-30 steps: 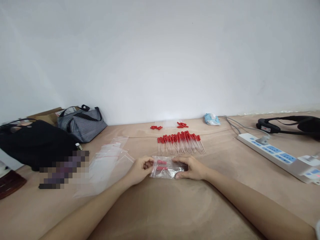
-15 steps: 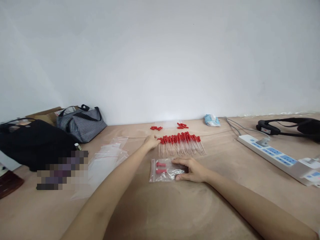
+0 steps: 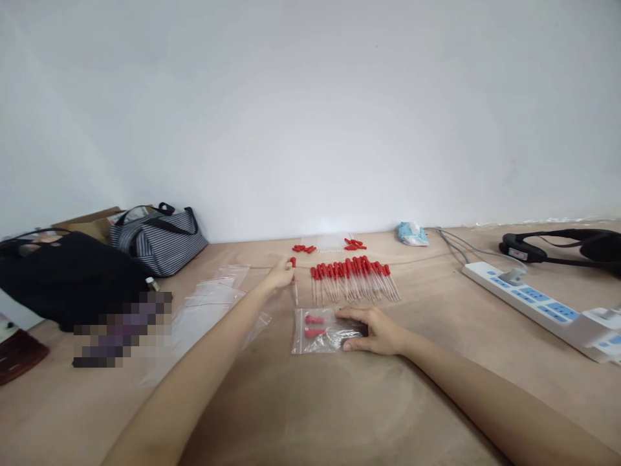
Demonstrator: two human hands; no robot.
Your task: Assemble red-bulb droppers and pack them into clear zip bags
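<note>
- Red-bulbed dropper [image 3: 292,261], one: pinched in the fingers of the left hand [image 3: 279,276], now drawn clear of the row.
- Row of droppers [image 3: 348,266], on the table [image 3: 310,398]: one fewer at its left end.
- Clear bag [image 3: 334,339], before the row: two red bulbs [image 3: 315,332] inside; right hand's [image 3: 381,330] fingers spread at its right end.

No lettering legible, a small pale label with a red mark [image 3: 517,255] on the black strapped device [image 3: 524,243] toward the desk's [image 3: 310,401] back edge at right, print too small to read, markings on the white power strip [image 3: 528,303] likewise unclear
</note>
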